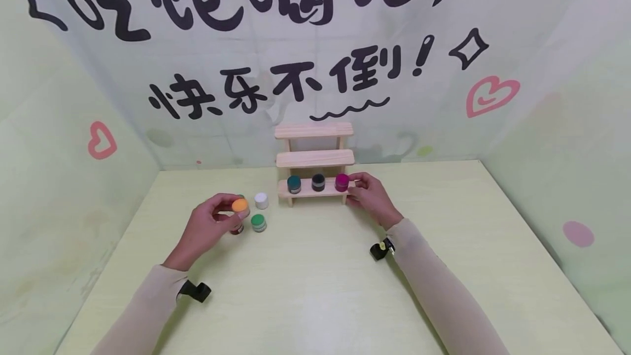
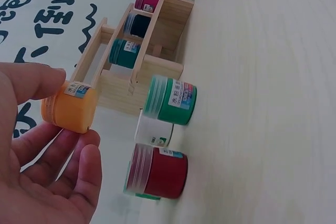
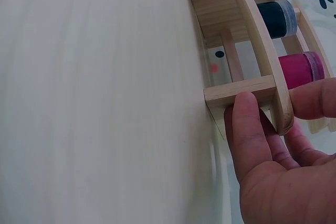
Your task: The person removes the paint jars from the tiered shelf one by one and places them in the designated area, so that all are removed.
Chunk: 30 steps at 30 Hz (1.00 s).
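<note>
My left hand pinches an orange paint jar between thumb and fingers, above the loose jars on the table. Below and beside it stand a green jar, a white jar and a dark red jar, with another green one mostly hidden. My right hand grips the right end of the bottom shelf of a three-tier wooden rack, thumb above and fingers below. On that shelf stand a teal jar, a black-looking jar and a magenta jar, the last beside my right thumb.
The rack stands at the back of the pale table, close to a printed cloth backdrop. Cloth walls rise on both sides. The two upper shelves carry no jars.
</note>
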{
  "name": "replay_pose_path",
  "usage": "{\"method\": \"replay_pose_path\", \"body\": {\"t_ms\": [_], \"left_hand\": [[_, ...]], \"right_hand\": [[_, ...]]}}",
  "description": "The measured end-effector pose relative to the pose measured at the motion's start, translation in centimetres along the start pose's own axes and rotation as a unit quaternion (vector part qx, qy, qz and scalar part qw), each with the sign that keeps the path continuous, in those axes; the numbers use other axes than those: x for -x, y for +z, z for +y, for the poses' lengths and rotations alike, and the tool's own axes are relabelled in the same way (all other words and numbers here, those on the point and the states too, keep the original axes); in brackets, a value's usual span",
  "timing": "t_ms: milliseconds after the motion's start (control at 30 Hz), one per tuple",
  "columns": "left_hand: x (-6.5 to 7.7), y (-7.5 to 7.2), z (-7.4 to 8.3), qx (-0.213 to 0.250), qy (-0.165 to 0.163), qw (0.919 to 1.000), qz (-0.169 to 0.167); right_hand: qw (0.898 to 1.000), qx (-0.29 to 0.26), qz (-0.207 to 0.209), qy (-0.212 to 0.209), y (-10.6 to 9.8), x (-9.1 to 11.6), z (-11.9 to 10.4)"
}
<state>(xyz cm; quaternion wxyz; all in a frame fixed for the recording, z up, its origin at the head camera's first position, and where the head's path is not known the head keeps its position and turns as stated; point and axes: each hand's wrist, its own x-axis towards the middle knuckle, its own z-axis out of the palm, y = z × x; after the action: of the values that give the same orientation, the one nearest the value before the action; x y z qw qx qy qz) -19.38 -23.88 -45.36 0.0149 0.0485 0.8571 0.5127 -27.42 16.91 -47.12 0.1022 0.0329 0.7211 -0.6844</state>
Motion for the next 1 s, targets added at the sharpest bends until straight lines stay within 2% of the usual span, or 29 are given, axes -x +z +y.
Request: {"method": "replay_pose_path", "body": {"t_ms": [167, 500, 1000], "left_hand": [[0.9, -1.2, -1.0, -0.041, 0.001, 0.9989, 0.021], [2.0, -2.9, -3.4, -0.066, 0.009, 0.9966, 0.047], [2.4, -4.2, -5.0, -0.111, -0.050, 0.9924, 0.016]], "right_hand": [[1.000, 0.002, -0.004, 0.001, 0.0, 0.0, 0.2], [1.000, -0.003, 0.000, 0.003, 0.2, -0.1, 0.3], [1.000, 0.001, -0.001, 0.002, 0.0, -0.1, 0.0]]}}
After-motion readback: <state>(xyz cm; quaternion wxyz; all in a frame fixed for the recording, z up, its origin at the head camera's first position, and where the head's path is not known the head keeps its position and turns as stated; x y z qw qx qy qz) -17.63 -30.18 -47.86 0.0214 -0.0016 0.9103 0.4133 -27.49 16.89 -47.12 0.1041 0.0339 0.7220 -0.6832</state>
